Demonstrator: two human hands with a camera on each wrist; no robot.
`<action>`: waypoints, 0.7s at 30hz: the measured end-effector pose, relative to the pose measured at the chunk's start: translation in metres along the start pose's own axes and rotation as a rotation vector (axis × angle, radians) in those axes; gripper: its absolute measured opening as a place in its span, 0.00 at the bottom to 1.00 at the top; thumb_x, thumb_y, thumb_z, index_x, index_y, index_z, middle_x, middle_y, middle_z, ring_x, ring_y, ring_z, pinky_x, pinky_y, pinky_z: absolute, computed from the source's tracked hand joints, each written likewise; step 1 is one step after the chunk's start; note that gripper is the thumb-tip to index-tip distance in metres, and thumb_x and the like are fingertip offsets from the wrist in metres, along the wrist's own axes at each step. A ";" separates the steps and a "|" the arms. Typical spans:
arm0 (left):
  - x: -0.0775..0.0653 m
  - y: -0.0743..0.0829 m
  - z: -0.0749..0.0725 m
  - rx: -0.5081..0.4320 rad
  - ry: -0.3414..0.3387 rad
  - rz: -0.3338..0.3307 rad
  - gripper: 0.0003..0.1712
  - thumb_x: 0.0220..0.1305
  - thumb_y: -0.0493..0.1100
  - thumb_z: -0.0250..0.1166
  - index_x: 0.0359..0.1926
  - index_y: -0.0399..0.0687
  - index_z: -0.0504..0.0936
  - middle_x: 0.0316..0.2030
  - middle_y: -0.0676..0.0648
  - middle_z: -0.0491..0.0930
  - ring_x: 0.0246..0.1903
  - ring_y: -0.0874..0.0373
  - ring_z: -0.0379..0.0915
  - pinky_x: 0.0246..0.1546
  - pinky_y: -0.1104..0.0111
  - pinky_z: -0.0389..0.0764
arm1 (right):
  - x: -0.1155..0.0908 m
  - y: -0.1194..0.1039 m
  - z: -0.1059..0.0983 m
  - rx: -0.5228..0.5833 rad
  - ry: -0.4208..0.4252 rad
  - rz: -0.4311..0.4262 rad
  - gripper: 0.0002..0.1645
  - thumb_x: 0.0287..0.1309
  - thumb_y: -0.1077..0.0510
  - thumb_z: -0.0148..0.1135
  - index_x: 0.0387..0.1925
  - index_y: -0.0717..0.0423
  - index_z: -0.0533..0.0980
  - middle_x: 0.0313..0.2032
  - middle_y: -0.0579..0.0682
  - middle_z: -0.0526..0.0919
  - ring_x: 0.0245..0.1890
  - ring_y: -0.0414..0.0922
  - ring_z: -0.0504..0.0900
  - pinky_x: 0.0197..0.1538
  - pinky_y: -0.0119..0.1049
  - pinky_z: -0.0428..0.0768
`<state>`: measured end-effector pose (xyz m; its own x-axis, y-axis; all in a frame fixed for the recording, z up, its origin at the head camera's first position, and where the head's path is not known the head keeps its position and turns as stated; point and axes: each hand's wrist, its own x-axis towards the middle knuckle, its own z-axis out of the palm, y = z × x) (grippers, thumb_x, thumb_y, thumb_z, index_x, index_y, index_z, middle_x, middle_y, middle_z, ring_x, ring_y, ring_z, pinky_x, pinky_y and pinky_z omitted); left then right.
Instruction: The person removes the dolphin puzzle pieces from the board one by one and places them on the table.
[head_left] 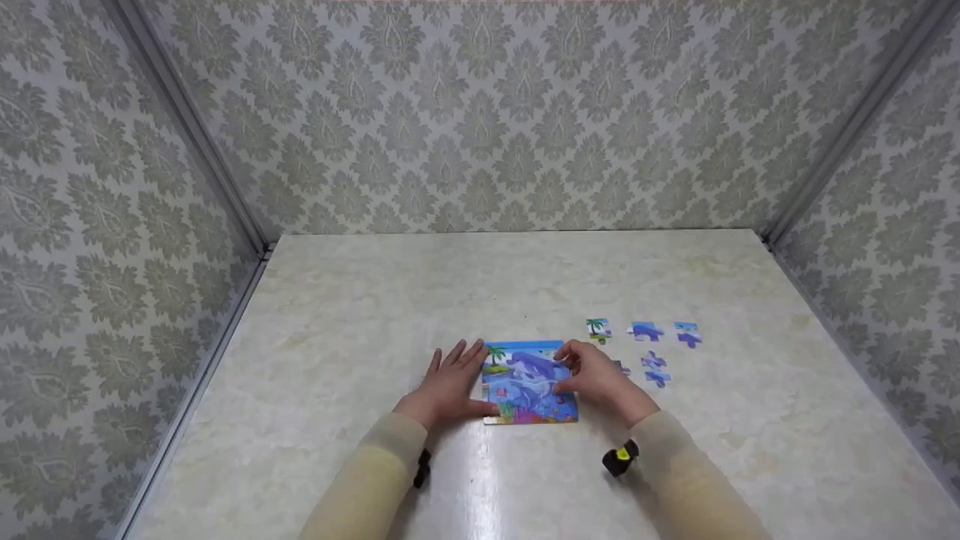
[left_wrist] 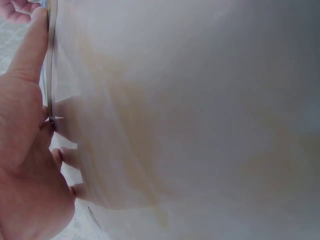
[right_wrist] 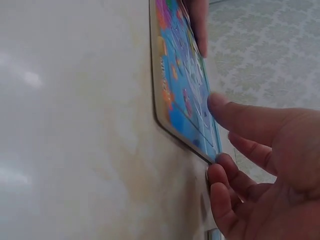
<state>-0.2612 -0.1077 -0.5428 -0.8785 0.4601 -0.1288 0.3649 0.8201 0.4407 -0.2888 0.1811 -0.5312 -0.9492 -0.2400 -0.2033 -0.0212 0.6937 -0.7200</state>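
Observation:
A jigsaw puzzle [head_left: 529, 394] with dolphins, a palm tree and coral lies on a thin board near the table's middle. My left hand [head_left: 450, 382] is at its left side, fingers spread and fairly straight, thumb touching the lower left part. In the left wrist view, the thumb [left_wrist: 30, 52] lies along the board's edge. My right hand [head_left: 600, 375] grips at the puzzle's right side with thumb and curled fingers. In the right wrist view, the thumb tip [right_wrist: 218, 100] touches the picture while the other fingers bend in by the edge. Whether they pinch one piece is hidden.
Loose puzzle pieces lie right of the board: a palm-tree piece [head_left: 598, 328], a dolphin piece [head_left: 646, 331], another blue piece [head_left: 687, 334] and several more nearby, one partly hidden by my right hand. Patterned walls [head_left: 480, 112] enclose the pale table [head_left: 360, 300].

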 end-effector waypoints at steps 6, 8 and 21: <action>0.001 -0.001 0.001 -0.004 -0.001 -0.005 0.64 0.59 0.71 0.69 0.83 0.49 0.48 0.84 0.48 0.43 0.83 0.43 0.34 0.80 0.37 0.35 | 0.002 -0.003 0.006 -0.107 -0.010 0.008 0.19 0.55 0.60 0.78 0.47 0.56 0.80 0.46 0.53 0.75 0.44 0.48 0.73 0.55 0.46 0.78; 0.001 -0.001 0.002 -0.001 -0.005 -0.007 0.64 0.59 0.71 0.69 0.83 0.49 0.48 0.84 0.49 0.43 0.83 0.43 0.33 0.80 0.37 0.34 | 0.003 -0.003 0.007 -0.118 -0.015 0.019 0.19 0.56 0.61 0.77 0.47 0.57 0.79 0.46 0.54 0.74 0.44 0.48 0.73 0.56 0.47 0.78; 0.000 0.000 0.001 0.000 -0.003 -0.012 0.64 0.59 0.72 0.69 0.83 0.50 0.47 0.84 0.50 0.42 0.83 0.44 0.32 0.80 0.38 0.33 | -0.006 -0.001 0.013 -0.015 0.044 -0.115 0.20 0.58 0.68 0.73 0.43 0.50 0.70 0.37 0.49 0.78 0.37 0.45 0.73 0.43 0.38 0.74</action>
<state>-0.2611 -0.1076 -0.5437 -0.8821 0.4508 -0.1364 0.3542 0.8258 0.4389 -0.2787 0.1731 -0.5380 -0.9532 -0.2885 -0.0905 -0.1349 0.6735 -0.7267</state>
